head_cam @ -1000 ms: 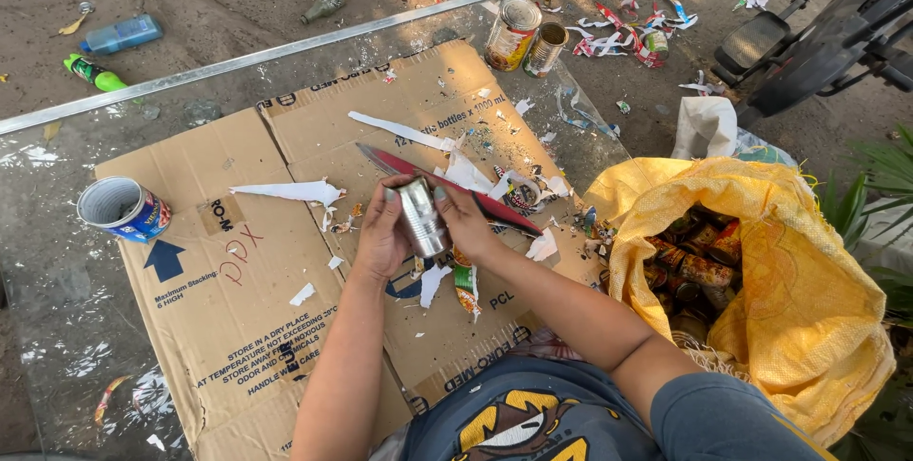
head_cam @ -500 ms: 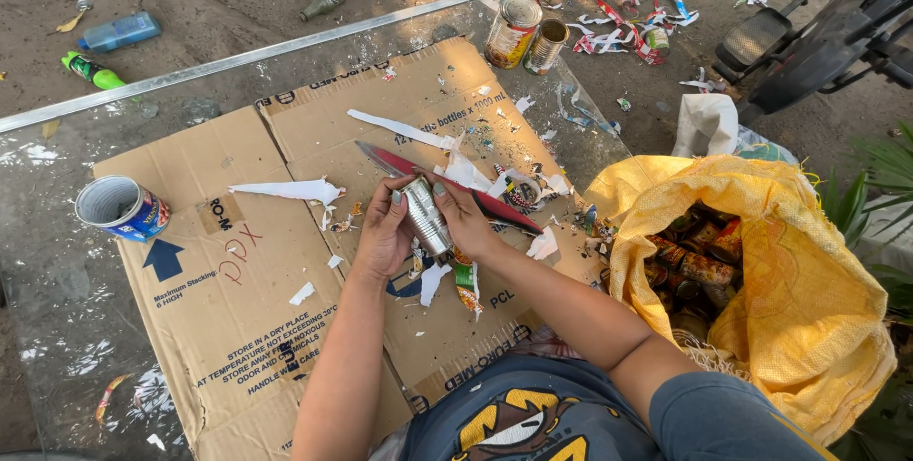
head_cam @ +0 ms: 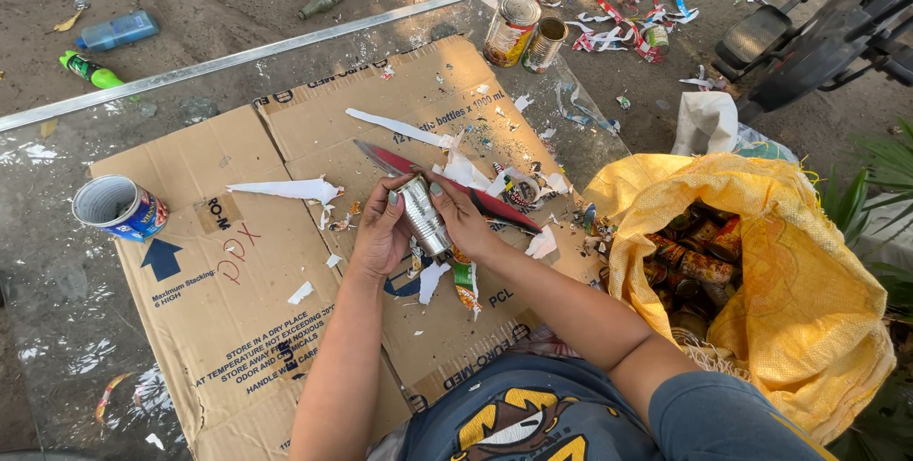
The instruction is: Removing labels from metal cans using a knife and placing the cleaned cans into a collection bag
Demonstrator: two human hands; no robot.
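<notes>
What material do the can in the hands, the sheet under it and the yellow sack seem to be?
Can: bare metal, probably tin-plated steel; shiny and ribbed, its label stripped off.
Sheet: brown corrugated cardboard, matte, with printed marks and fold lines.
Yellow sack: apparently woven plastic; a fine weave shows, with frayed threads at the rim.

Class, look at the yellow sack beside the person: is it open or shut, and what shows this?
Open. The yellow sack has its mouth spread wide, and the cans inside show through the opening.

Tin (head_cam: 424,218) sitting between both hands (head_cam: 380,233) over cardboard (head_cam: 238,309); knife (head_cam: 447,185) lying just beyond, sack (head_cam: 799,309) resting right.
</notes>
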